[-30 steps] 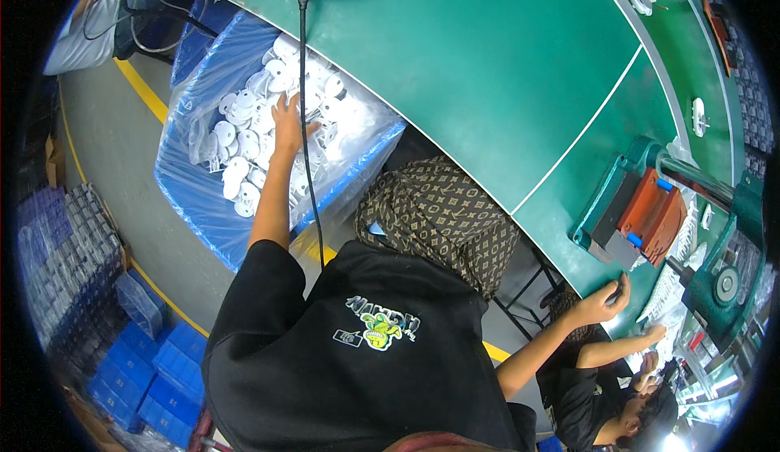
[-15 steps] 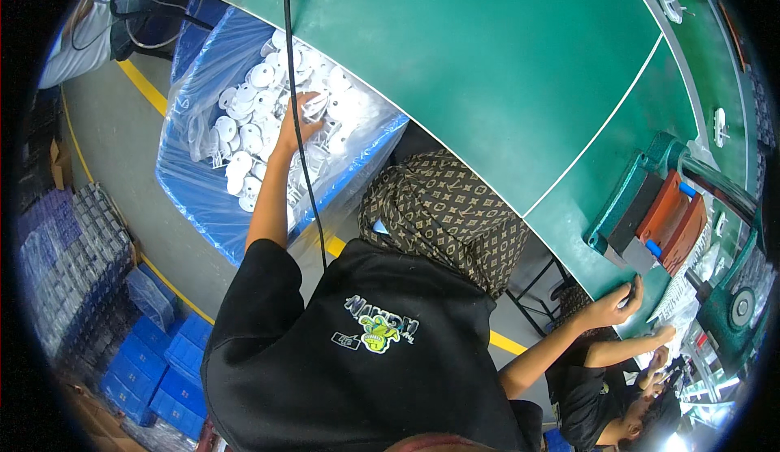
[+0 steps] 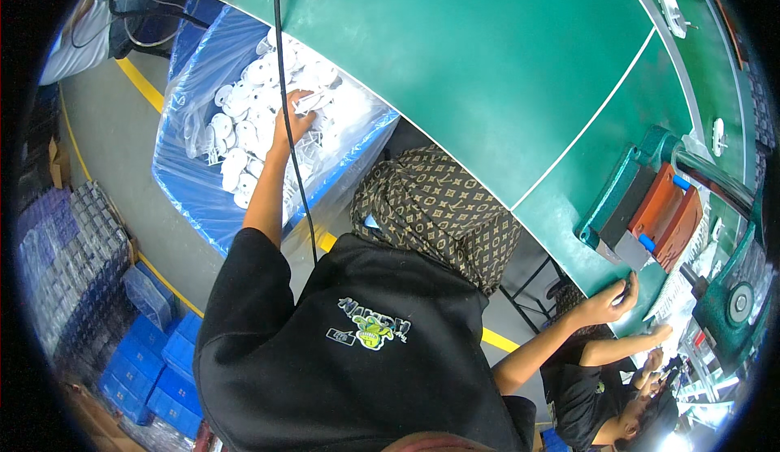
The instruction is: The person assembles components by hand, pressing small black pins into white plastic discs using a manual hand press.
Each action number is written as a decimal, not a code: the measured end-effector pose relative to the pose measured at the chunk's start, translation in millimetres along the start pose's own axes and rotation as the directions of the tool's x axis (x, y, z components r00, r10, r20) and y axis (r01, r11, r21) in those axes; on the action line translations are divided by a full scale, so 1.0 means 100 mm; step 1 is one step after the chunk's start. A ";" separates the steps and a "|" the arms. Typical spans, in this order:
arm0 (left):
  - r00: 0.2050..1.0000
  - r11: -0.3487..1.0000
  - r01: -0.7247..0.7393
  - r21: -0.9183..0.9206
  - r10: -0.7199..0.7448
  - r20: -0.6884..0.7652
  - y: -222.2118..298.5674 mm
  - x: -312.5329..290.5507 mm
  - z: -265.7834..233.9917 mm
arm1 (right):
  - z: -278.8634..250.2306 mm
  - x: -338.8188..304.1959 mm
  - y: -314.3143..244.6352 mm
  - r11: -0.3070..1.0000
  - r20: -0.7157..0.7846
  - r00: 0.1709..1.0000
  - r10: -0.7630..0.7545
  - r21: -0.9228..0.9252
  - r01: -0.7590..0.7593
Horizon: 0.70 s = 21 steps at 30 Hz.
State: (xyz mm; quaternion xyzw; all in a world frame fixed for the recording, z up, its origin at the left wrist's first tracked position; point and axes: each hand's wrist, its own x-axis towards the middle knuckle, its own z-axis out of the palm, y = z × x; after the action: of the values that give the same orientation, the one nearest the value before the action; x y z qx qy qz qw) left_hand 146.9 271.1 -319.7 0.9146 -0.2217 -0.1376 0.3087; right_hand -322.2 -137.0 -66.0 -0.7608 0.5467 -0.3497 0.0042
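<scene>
My left hand (image 3: 296, 117) reaches into a blue bin (image 3: 191, 212) lined with clear plastic and heaped with round white plastic parts. Its thumb and fingers close around one white plastic part (image 3: 309, 103) at the top of the heap. On the right, my right hand (image 3: 609, 303) rests at the table's edge with its fingers curled together. Whatever those fingers hold, if anything, I cannot make out. Just beyond it stands a green metal press (image 3: 608, 196) with an orange-brown fixture (image 3: 662, 216) that has blue pegs.
A black cable (image 3: 288, 119) hangs across the bin and past my left forearm. The green table (image 3: 455, 62) spans the top. A co-worker in black (image 3: 601, 395) sits at lower right. Blue boxes (image 3: 154, 371) are stacked at lower left. White parts (image 3: 671, 12) lie along the far right strip.
The whole view has shifted slightly. My left hand still grips a white part within the heap, its fingers drawn a little closer. My right hand stays curled beside the press.
</scene>
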 end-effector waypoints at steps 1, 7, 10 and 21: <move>1.000 1.000 0.011 0.000 -0.011 -0.006 0.06 -0.04 -0.05 | 0.00 0.00 -0.01 1.000 -0.002 1.000 0.005 0.004 -0.005; 0.942 0.935 0.162 -0.315 -0.241 -0.232 -0.01 -0.35 -0.47 | 0.05 -0.01 -0.04 0.998 0.015 1.000 0.006 0.056 -0.007; 0.888 0.793 0.196 -0.576 -0.393 -0.238 0.40 -0.48 -0.93 | 0.04 -0.02 -0.04 0.999 0.008 1.000 0.001 0.054 -0.002; 0.906 0.782 -0.243 -0.574 -0.028 -0.422 2.38 -0.37 -2.36 | 0.06 -0.02 -0.09 0.999 -0.018 1.000 0.002 0.044 -0.002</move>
State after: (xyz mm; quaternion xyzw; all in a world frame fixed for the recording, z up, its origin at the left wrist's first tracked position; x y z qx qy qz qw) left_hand 130.0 239.3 16.1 0.7575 -0.1485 0.0099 0.6357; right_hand -311.6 -133.5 -67.8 -0.7568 0.5396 -0.3684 0.0163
